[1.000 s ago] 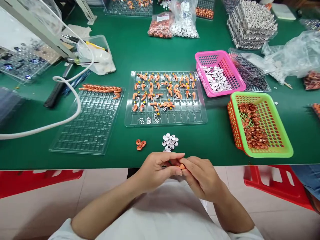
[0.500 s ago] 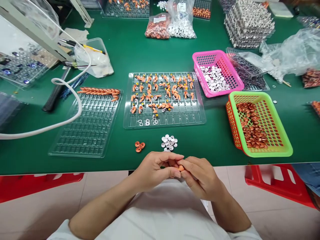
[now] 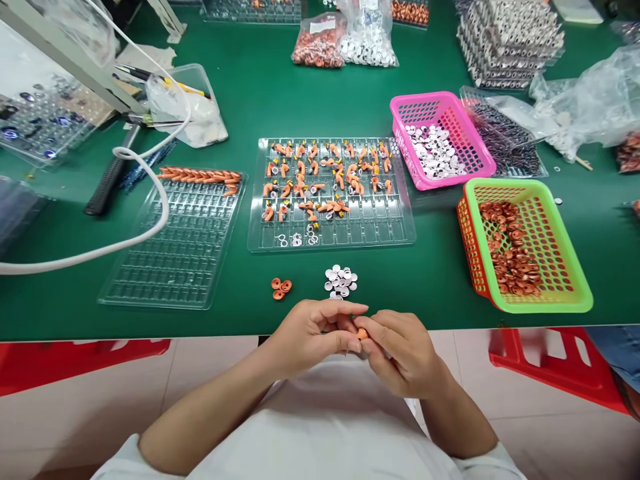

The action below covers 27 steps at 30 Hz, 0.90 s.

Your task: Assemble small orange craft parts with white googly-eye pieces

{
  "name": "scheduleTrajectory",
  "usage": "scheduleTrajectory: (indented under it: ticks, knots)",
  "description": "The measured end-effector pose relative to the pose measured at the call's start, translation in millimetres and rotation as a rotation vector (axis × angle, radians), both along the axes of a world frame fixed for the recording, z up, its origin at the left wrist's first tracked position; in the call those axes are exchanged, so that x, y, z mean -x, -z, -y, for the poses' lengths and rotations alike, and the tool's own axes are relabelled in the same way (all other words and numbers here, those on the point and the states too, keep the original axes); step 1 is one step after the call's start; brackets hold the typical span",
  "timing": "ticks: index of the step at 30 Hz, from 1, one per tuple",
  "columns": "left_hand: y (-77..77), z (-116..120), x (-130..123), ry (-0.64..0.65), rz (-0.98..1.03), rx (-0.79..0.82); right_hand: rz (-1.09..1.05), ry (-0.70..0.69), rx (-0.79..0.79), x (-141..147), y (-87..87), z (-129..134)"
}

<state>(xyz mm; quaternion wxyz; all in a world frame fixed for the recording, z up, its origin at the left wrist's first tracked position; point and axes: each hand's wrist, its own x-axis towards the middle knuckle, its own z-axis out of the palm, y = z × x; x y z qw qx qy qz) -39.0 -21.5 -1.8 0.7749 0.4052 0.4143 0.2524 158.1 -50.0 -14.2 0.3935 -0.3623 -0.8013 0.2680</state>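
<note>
Between my fingertips, just past the table's front edge, is a small orange part, mostly covered. My left hand pinches it from the left, and my right hand grips it from the right. Just beyond my hands lies a pile of white discs. Left of that sit several copper-coloured round pieces. Farther off, a clear compartment tray holds rows of orange curved parts with yellow and black ends, plus several pale rings in its front row.
On the right stand a lime-green basket of copper pieces and a pink basket of white discs. A second clear tray, a white cable and a hammer lie left. Filled bags are at the back.
My hands stay closed around the small orange part, with only slight finger movement. The whole view has shifted a little; the things on the table lie as before.
</note>
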Motion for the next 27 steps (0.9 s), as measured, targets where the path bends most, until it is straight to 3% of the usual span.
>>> scheduleTrajectory:
  ticks: [13, 27]
  knots:
    - [-0.4, -2.7, 0.4, 0.032, -0.037, -0.009, 0.031, -0.029, 0.081, -2.4, -1.2, -0.6]
    - [0.4, 2.3, -4.7, -0.043, 0.065, 0.045, -0.053, 0.014, -0.045, 0.1, 8.5, 1.4]
